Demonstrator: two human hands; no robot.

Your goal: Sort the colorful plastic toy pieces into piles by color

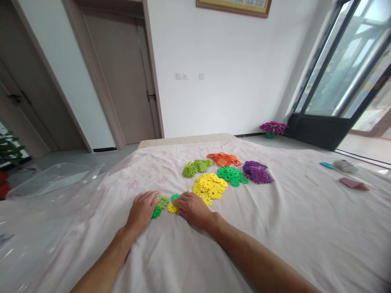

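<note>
My left hand (142, 208) rests on the cloth with fingers stretched forward, beside a light green snowflake disc (163, 202) and a darker green disc (156, 212). Its fingers touch the edge of these plastic discs; nothing shows gripped. To the right, my right hand (193, 207) is bent down with its fingertips closed on a yellow snowflake disc (172, 208). A small green disc (174, 197) lies just beyond those fingers. Behind my right hand spreads a pile of yellow discs (210, 186), partly hidden by the hand.
Farther back lie piles of light green (197, 167), orange (224, 159), green (233, 176) and purple discs (257, 171). A clear plastic container (58, 183) is at the left. A pink item (353, 184) and a white packet (345, 166) lie on the cloth (293, 228) at right.
</note>
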